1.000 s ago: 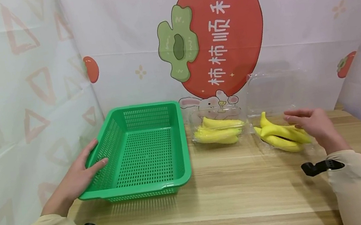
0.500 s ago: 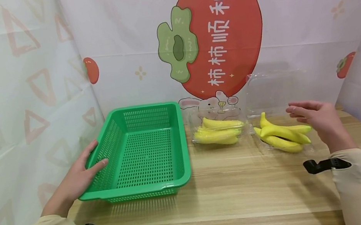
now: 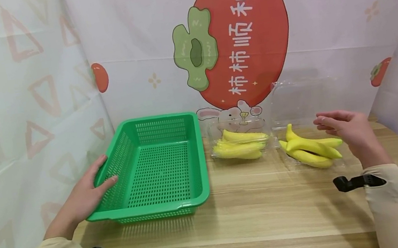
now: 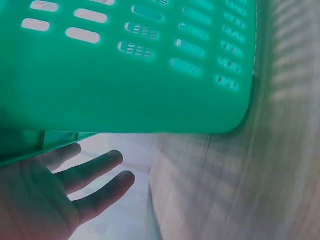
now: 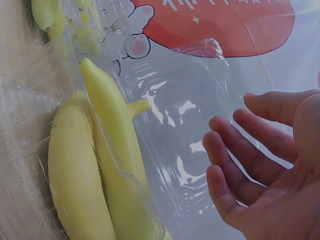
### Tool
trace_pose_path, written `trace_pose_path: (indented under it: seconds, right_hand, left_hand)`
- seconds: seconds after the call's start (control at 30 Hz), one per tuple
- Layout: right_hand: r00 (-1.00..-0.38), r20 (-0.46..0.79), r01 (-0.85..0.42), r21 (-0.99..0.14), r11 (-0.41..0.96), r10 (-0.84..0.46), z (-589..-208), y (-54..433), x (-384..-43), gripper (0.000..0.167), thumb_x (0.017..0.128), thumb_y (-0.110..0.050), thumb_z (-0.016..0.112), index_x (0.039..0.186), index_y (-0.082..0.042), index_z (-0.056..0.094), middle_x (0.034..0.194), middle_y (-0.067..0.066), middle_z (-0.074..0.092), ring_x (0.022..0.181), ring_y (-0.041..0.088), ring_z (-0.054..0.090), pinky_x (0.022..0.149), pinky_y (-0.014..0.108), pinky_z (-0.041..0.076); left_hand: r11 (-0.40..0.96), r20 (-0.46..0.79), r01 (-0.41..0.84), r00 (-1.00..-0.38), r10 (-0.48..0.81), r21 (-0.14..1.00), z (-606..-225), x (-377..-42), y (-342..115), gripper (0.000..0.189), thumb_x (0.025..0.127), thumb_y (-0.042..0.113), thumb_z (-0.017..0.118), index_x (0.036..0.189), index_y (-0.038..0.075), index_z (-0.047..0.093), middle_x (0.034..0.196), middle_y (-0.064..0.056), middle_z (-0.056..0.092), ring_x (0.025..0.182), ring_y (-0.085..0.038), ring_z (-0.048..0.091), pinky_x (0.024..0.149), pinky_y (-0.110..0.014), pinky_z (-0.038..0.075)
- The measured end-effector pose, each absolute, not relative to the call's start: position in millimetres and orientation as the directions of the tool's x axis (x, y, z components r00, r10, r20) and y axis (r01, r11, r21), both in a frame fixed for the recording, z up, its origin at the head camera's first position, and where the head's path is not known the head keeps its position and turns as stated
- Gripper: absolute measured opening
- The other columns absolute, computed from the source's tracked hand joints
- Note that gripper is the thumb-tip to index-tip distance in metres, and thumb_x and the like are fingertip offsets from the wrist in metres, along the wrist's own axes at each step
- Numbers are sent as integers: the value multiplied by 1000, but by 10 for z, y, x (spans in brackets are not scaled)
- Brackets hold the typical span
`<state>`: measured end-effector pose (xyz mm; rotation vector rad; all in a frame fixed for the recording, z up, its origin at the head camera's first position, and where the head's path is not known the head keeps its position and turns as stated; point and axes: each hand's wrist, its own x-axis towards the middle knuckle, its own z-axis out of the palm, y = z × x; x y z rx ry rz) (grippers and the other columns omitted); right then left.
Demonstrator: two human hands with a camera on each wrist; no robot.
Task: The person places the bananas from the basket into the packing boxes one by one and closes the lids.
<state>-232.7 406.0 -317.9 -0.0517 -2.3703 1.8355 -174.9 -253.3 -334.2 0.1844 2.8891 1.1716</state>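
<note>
A green plastic basket (image 3: 167, 208) with slotted walls stands at left on the wooden table. My left hand (image 3: 79, 199) holds its left rim, thumb over the inside edge; in the left wrist view several extended fingers (image 4: 102, 197) lie below the rim outside the wall. At right, several bananas (image 3: 310, 146) lie in a clear clamshell box (image 3: 301, 100) whose lid stands up against the backdrop. My right hand (image 3: 354, 130) hovers just right of these bananas, holding nothing. Its fingers (image 5: 240, 175) are loosely bent and apart from the fruit in the right wrist view.
Between basket and open box sits another clear box (image 3: 219, 127) with yellow banana-like pieces (image 3: 243, 147) inside. A printed cloth backdrop (image 3: 139, 85) closes off the rear, and cloth hangs on both sides. Bare wooden tabletop (image 3: 255, 218) lies in front.
My right hand has drawn slightly right, away from the bananas, and more of them shows now. The left hand and the basket have stayed in place.
</note>
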Motion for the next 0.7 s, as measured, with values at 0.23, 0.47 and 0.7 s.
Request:
trace_pose_path:
  seconds: [0.23,0.47,0.7]
  right_hand:
    - [-989,104,-78,-973,215,108,-3148,4052,-2319,9,103,-28,72,104,-32,80,91,-21,81,85,-4,75,75,10,56]
    - [-982,140,-111,-971,214,123,-3097,4043,-2300,10,104,-28,70,106,-32,79,92,-22,80,86,-4,75,74,10,56]
    - [-975,153,-104,-954,281,159,-3022,4081,-2280,11,103,-33,70,114,-35,74,93,-26,78,85,-7,74,73,10,56]
  left_hand:
    - [802,100,163,-987,129,574,-3308,-1728,-2532,81,112,41,54,171,6,12,179,-22,1,158,-61,9,114,-85,21]
    - [895,225,196,-968,111,400,-3260,-1683,-2480,73,110,41,57,165,0,31,178,-25,9,148,-64,32,109,-82,34]
    - [934,400,281,-899,177,220,-3123,-1662,-2329,64,105,33,65,156,-1,46,168,-26,35,132,-57,53,95,-76,47]
